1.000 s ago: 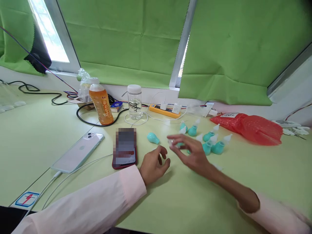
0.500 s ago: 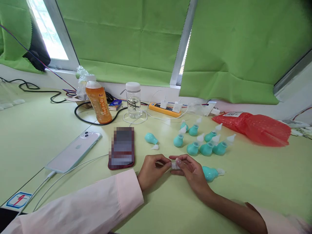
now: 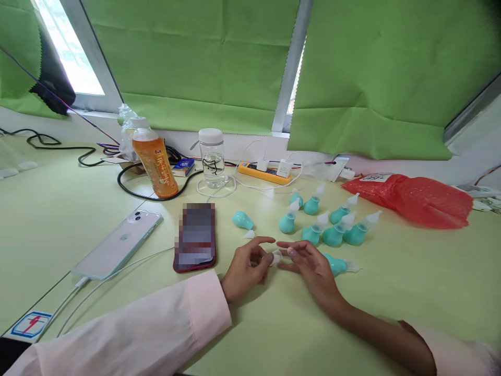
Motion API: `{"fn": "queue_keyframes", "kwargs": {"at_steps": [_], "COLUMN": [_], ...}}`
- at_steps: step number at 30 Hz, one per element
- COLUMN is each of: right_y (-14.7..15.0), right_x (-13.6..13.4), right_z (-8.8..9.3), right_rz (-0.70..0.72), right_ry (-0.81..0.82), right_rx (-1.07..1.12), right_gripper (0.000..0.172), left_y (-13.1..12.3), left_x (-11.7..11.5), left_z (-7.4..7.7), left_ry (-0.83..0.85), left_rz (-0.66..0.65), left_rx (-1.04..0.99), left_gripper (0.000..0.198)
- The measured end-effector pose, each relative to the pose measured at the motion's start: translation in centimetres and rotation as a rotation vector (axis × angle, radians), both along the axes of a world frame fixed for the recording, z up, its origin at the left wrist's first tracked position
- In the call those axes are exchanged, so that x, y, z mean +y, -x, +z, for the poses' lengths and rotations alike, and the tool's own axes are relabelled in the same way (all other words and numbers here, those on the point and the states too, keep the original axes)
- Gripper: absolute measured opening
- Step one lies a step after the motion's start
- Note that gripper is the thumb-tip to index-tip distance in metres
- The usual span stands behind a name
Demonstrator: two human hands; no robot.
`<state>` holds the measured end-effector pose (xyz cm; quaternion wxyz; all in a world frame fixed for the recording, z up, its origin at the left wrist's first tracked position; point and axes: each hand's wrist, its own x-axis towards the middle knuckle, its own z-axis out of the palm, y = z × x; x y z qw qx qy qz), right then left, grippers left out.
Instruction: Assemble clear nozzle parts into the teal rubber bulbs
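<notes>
My left hand (image 3: 246,265) and my right hand (image 3: 309,265) meet over the green table, both pinching a small clear plastic tip (image 3: 276,256) between their fingertips. A teal rubber bulb with a clear tip (image 3: 337,265) lies on its side just behind my right hand. Several more teal bulbs with clear tips (image 3: 333,233) stand in a cluster beyond. One bare teal bulb (image 3: 242,220) lies near a loose clear tip (image 3: 249,234), ahead of my left hand.
A red-cased phone (image 3: 195,236) and a white phone on a cable (image 3: 119,243) lie to the left. At the back stand an orange drink bottle (image 3: 153,164), a glass jar (image 3: 212,159) and a yellow power strip (image 3: 264,173). A red plastic bag (image 3: 410,198) lies right.
My right hand came back from the cluster of bulbs with a clear tip and met my left hand. Both hands now pinch the tip; a teal bulb lies beside my right hand.
</notes>
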<state>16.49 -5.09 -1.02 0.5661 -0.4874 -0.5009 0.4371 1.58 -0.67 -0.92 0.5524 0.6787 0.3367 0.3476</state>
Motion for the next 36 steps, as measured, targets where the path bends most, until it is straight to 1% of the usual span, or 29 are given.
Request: {"fn": "queue_keyframes", "kwargs": {"at_steps": [1,3,4,5,6,8,10,15,19,21,24,27,30,33,36], "right_y": [-0.3,-0.8,-1.0,-1.1,-1.1,-1.1,-1.0,-1.0,-1.1,-1.0,-1.0,-0.9,-0.7,-0.6,-0.5], "right_x": [0.0,0.1,0.1,0.1,0.1,0.2,0.3,0.7,0.6,0.5,0.5,0.4,0.3,0.1,-0.1], "right_z": [-0.1,-0.3,-0.3,-0.3,-0.3,-0.2,-0.2,-0.2,-0.2,-0.3,-0.3,-0.3,-0.1,0.0,0.0], "right_rz": [-0.037,-0.056,-0.047,-0.034,-0.026,-0.031,-0.038,0.021,0.06,0.029,-0.006,0.005,-0.013,-0.042,-0.062], "right_ry": [-0.116,-0.355,-0.451,-0.513,-0.532,-0.477,-0.359,-0.082,0.008,0.017,-0.014,-0.077,-0.154,-0.22,-0.234], "right_rx": [-0.121,-0.36,-0.449,-0.508,-0.539,-0.541,-0.502,-0.295,-0.212,-0.193,-0.21,-0.284,-0.391,-0.488,-0.534], "right_gripper": [0.008,0.001,0.004,0.006,0.008,0.007,0.005,0.013,0.011,0.011,0.011,0.01,0.01,0.011,0.011], "left_y": [0.0,0.0,0.0,0.0,0.1,0.1,0.2,0.2,0.2,0.2,0.3,0.4,0.4,0.4,0.3], "left_x": [0.1,0.4,0.5,0.6,0.6,0.5,0.4,0.1,0.0,-0.1,-0.2,-0.2,-0.3,-0.3,-0.4], "left_z": [0.0,0.1,0.2,0.3,0.4,0.6,0.7,0.6,0.2,0.1,0.2,0.5,0.7,0.7,0.5], "left_ry": [0.079,0.197,0.241,0.284,0.325,0.378,0.377,0.293,0.211,0.174,0.14,0.127,0.115,0.083,0.031], "left_rz": [-0.036,-0.102,-0.123,-0.136,-0.147,-0.166,-0.173,-0.127,-0.095,-0.095,-0.097,-0.096,-0.079,-0.041,0.004], "left_rx": [-0.039,-0.102,-0.124,-0.141,-0.157,-0.181,-0.183,-0.142,-0.077,-0.028,0.02,0.03,0.032,0.059,0.075], "left_gripper": [0.031,0.033,0.035,0.036,0.036,0.039,0.043,0.037,0.035,0.034,0.033,0.035,0.036,0.035,0.033]}}
